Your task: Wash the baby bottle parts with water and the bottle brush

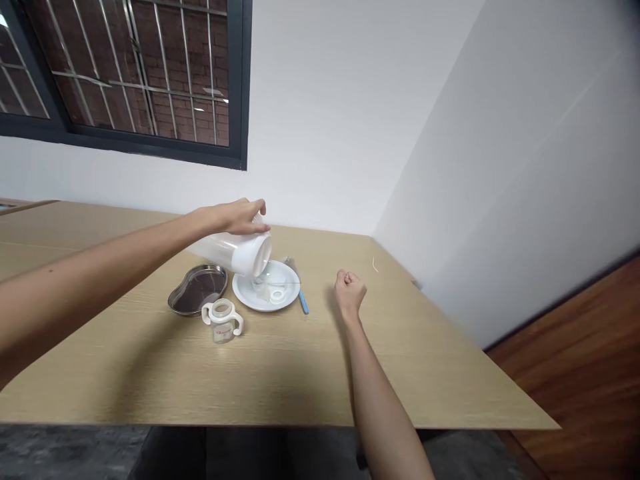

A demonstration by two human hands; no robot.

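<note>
My left hand [243, 218] is wrapped round a translucent plastic jug [219, 248] with a white rim. The jug is tilted far over to the right, its mouth above a white dish [241, 293]. In that dish lie a white ring [277, 295] and a clear piece [261, 288]; whether liquid is flowing, I cannot tell. My right hand [349, 292] rests on the table as a closed fist, apart from everything, with nothing showing in it. Nearer to me, a small baby bottle [223, 329] with two white handles stands upright, without a cap.
Left of the dish sits a kidney-shaped metal tray [197, 291]. A blue-handled tool [304, 302] lies against the dish's right side, partly hidden. Farther right is a thin pale strip [375, 265]. The wooden table [280, 387] meets a white wall [330, 120] behind.
</note>
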